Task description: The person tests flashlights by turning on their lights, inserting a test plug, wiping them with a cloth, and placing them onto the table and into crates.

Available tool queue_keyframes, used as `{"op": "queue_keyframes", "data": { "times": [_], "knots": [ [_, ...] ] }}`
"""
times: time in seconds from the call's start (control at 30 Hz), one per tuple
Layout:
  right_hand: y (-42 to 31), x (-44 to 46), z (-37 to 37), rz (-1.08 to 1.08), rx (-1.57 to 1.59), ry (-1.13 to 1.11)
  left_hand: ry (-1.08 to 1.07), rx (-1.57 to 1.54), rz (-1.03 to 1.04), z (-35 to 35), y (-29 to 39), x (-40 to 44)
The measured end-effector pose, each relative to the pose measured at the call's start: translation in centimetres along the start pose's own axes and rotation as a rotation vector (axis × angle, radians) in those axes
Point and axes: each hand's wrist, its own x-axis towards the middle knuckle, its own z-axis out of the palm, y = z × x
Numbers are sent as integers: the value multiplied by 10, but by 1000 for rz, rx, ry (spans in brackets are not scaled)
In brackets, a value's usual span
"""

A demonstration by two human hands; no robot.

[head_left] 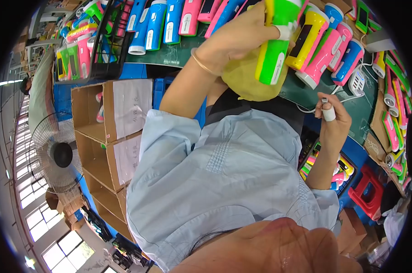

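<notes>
My left hand (249, 34) is closed around a green and yellow flashlight (273, 59), held tilted over the front edge of the green table. A white wrap shows on one finger of that hand. Lower on the right, my right hand (334, 119) pinches a small plug with a metal end (324, 101), which looks like a USB plug. White material covers part of the fingertips there. Near this hand a white multi-port charger (357, 84) with white cables lies on the table. Blue, pink and yellow flashlights, such as a yellow one (307, 38), lie between my hands and beyond.
Several flashlights, including a blue one (156, 25), line the green table (181, 53). A black wire basket (106, 63) stands at its left. Cardboard compartments (94, 152) and a fan (60, 154) are left of me. A red plastic object (367, 193) is at right.
</notes>
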Motion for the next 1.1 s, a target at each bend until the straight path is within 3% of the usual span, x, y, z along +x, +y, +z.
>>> {"op": "queue_keyframes", "data": {
  "times": [0.03,0.1,0.23,0.33,0.43,0.53,0.63,0.7,0.73,0.77,0.83,0.97,1.07,1.1],
  "knots": [
    [-1,3,0,6,0,-7,55,129,39,3,13,3],
    [2,12,-2,40,6,-32,222,628,343,-8,-8,13],
    [2,29,19,-78,-142,-1,438,867,141,-3,-11,24],
    [0,37,24,-172,-232,-7,536,1005,325,-2,-23,22],
    [-9,42,33,-253,-330,7,29,-158,-139,-1,-18,13],
    [-24,45,45,-531,-704,4,-74,-670,-222,6,-38,3],
    [-35,46,55,-828,-1076,14,62,-372,-125,24,-36,-6],
    [-40,54,38,-715,-847,-307,111,-139,-4,29,-30,-10],
    [-44,59,31,-659,-722,-454,33,-330,5,25,-25,-13],
    [-57,52,26,-468,-422,-733,-54,-514,20,17,-18,-13],
    [-51,35,36,-547,-542,-507,-21,-512,72,21,-18,-8],
    [-43,39,40,-744,-819,-33,119,-351,-14,42,-6,-15],
    [-42,41,43,-914,-1057,3,154,-244,-115,41,-17,-9],
    [-41,42,41,-923,-1105,-26,194,-85,28,45,-19,-5]
  ]
}}
